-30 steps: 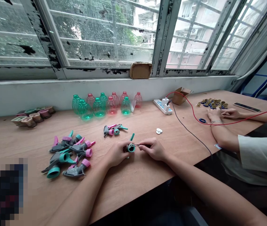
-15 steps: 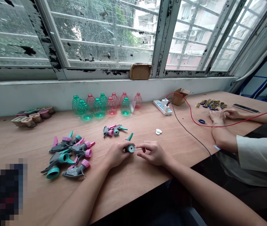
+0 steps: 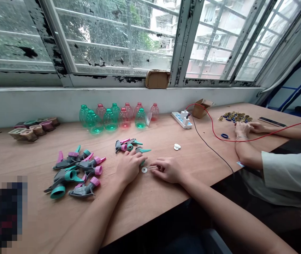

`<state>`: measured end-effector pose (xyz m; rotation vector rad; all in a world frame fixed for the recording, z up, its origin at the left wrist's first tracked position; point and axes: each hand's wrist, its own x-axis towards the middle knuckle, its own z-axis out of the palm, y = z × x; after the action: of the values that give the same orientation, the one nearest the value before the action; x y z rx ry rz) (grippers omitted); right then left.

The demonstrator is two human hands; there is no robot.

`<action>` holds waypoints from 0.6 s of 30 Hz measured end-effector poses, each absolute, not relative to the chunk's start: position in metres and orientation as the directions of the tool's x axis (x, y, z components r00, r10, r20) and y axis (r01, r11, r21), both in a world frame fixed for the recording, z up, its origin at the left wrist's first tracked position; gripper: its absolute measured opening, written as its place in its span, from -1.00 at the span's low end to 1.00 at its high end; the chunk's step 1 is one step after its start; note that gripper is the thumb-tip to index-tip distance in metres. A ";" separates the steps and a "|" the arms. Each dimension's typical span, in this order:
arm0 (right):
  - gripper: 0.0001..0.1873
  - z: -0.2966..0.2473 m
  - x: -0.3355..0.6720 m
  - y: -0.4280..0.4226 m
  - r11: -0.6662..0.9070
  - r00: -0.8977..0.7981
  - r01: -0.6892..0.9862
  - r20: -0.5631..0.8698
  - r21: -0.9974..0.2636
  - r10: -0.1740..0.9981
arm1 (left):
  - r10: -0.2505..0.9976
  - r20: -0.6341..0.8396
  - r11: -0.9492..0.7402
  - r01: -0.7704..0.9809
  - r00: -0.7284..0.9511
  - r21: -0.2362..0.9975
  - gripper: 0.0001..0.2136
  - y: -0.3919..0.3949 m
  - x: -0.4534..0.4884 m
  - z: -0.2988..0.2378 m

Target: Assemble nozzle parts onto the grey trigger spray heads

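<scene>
In the head view, a white-and-blue label (image 3: 240,164) on the brown wooden table (image 3: 140,204) was too small to read. The left hand (image 3: 129,167) mostly hid a grey plastic spray head with a teal lever (image 3: 143,150); whether its fingers gripped it, I couldn't tell. The right hand (image 3: 168,170) had fingers pinched on a thin metallic tool (image 3: 152,167), partly covered. Between the 2 hands was a flat white washer (image 3: 144,170).
</scene>
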<state>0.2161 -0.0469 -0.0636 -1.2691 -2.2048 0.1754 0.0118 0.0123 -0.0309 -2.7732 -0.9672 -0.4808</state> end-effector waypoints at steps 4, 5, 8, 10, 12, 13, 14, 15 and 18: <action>-0.63 -0.059 0.202 -0.042 0.606 -0.504 0.721 0.345 -0.336 0.791 | 0.690 0.460 -0.647 0.761 0.558 0.046 -0.60 0.018 0.001 -0.027; -0.65 -0.058 0.200 -0.040 0.598 -0.502 0.729 0.333 -0.333 0.798 | 0.704 0.474 -0.621 0.782 0.528 0.051 -0.60 0.019 -0.002 -0.024; -0.73 -0.059 0.199 -0.034 0.551 -0.460 0.753 0.310 -0.361 0.832 | 0.737 0.507 -0.532 0.846 0.447 0.027 -0.60 0.021 -0.011 -0.016; -0.75 -0.059 0.202 -0.033 0.520 -0.430 0.760 0.297 -0.391 0.852 | 0.761 0.524 -0.446 0.895 0.384 -0.009 -0.59 0.022 -0.018 -0.009; -0.76 -0.058 0.205 -0.034 0.493 -0.402 0.767 0.290 -0.410 0.868 | 0.789 0.526 -0.350 0.936 0.318 -0.040 -0.59 0.024 -0.027 -0.002; -0.75 -0.057 0.205 -0.035 0.485 -0.394 0.769 0.289 -0.417 0.872 | 0.802 0.524 -0.308 0.950 0.287 -0.049 -0.59 0.026 -0.033 0.001; -0.75 -0.055 0.205 -0.036 0.485 -0.394 0.766 0.290 -0.422 0.873 | 0.813 0.523 -0.269 0.962 0.257 -0.054 -0.60 0.028 -0.039 0.004; -0.73 -0.054 0.204 -0.036 0.493 -0.402 0.760 0.289 -0.424 0.869 | 0.824 0.520 -0.232 0.971 0.226 -0.055 -0.60 0.029 -0.045 0.006; -0.74 -0.049 0.198 -0.031 0.510 -0.436 0.743 0.265 -0.433 0.860 | 0.865 0.483 -0.129 0.990 0.138 -0.050 -0.60 0.035 -0.062 0.008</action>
<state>0.1977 -0.0306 -0.0490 -1.3154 -2.3049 0.3486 -0.0619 0.0354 0.0076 -2.0640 -1.7882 -0.4841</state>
